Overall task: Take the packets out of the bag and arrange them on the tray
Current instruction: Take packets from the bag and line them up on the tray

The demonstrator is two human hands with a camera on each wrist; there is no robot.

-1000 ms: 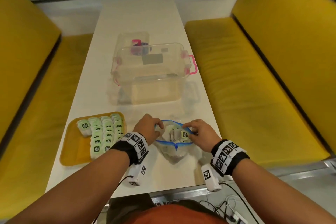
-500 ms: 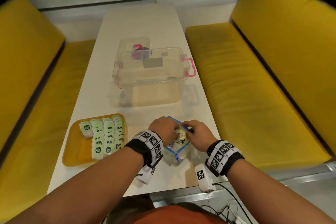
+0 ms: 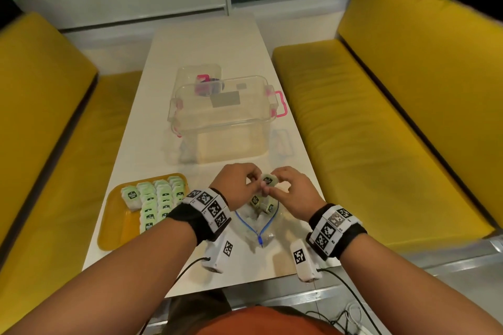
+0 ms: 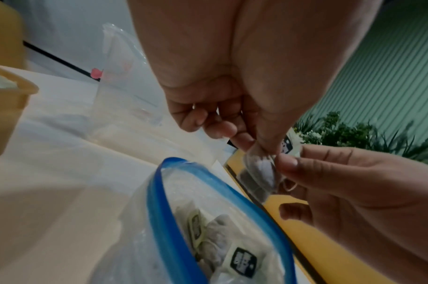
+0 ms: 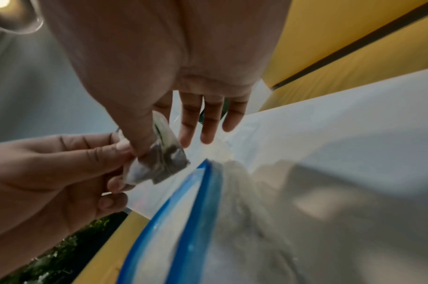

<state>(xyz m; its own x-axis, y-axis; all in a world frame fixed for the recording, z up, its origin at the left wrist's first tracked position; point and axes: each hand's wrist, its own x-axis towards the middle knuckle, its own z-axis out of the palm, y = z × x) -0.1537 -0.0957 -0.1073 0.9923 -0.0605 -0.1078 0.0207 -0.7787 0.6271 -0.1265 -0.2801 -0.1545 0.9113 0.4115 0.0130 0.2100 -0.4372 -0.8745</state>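
Observation:
A small green-labelled packet hangs just above the bag, pinched from both sides. My left hand pinches its left edge with thumb and finger, and my right hand pinches its right edge. The left wrist view shows the packet between both hands, as does the right wrist view. Below lies the clear bag with a blue zip rim and several packets inside. To the left sits the yellow tray with rows of packets.
A clear plastic box with pink latches stands beyond the hands, and a smaller clear container stands behind it. Yellow benches run along both sides of the white table. The table's near edge is just below my wrists.
My hands have left the bag's mouth and risen a little. One packet has come out of the bag and is now pinched between both hands above it.

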